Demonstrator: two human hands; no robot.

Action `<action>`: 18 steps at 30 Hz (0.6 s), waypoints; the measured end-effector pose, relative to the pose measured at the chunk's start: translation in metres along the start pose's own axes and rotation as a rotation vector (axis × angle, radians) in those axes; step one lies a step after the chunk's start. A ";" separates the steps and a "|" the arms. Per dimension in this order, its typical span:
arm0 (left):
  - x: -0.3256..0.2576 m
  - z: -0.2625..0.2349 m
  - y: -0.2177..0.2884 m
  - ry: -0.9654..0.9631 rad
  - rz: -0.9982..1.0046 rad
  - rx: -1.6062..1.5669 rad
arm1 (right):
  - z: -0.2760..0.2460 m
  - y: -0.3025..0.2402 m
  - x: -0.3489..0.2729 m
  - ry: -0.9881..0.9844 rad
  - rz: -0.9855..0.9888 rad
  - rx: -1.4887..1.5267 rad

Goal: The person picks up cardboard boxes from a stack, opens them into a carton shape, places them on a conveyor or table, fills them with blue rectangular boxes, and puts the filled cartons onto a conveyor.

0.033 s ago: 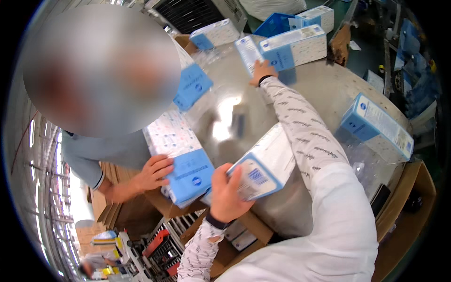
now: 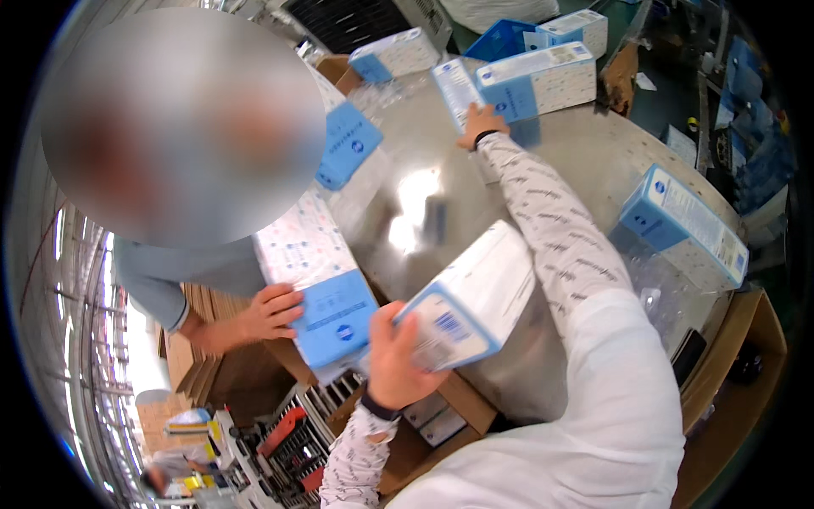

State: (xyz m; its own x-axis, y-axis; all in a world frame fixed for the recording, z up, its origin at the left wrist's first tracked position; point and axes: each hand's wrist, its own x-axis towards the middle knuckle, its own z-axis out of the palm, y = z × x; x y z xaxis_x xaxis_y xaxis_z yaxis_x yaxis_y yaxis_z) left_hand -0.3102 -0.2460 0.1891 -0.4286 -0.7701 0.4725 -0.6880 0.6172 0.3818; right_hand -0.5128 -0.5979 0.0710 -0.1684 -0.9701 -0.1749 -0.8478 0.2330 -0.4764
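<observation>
My left hand point(image 2: 398, 360) grips the end of a white carton point(image 2: 475, 284) with a blue-edged label panel, tilted over the near side of the metal table. My right arm is stretched across the table. There my right hand point(image 2: 485, 125) has its fingers around the near end of a slim white-and-blue carton point(image 2: 455, 87). Right beside that one, a larger blue-and-white carton point(image 2: 543, 81) lies on its side. A co-worker's hand point(image 2: 273, 311) rests on a patterned carton with a blue end point(image 2: 335, 318), close to my left hand.
Another blue-and-white carton point(image 2: 682, 225) lies at the right edge of the round metal table point(image 2: 585, 161). More cartons point(image 2: 394, 55) stand at the far side, near a blue crate point(image 2: 502, 40). Open cardboard boxes point(image 2: 738, 390) flank the table, and a roller conveyor point(image 2: 292, 433) runs below left.
The carton in my left hand has shifted slightly left. The co-worker's carton and hand have also moved a little left. My right hand stays at the slim carton.
</observation>
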 end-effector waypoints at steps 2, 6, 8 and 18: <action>-0.039 -0.047 0.011 0.146 -0.042 -0.091 | -0.001 0.016 -0.005 -0.014 -0.003 -0.027; -0.161 -0.131 0.030 0.404 -0.306 -0.273 | -0.010 0.033 -0.090 -0.500 -0.123 1.135; -0.218 -0.144 0.028 0.432 -0.423 -0.344 | -0.007 0.080 -0.182 -0.577 -0.206 1.441; -0.369 0.086 -0.102 -0.919 -0.314 -0.112 | 0.069 -0.036 -0.453 -0.787 -0.933 1.094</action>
State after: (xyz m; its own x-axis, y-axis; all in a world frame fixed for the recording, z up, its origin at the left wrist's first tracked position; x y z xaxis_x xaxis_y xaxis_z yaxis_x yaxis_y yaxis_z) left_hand -0.1324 -0.0386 -0.0924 -0.5577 -0.6984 -0.4486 -0.8094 0.3378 0.4804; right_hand -0.3714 -0.1618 0.1079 0.7399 -0.6023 0.2997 0.2933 -0.1121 -0.9494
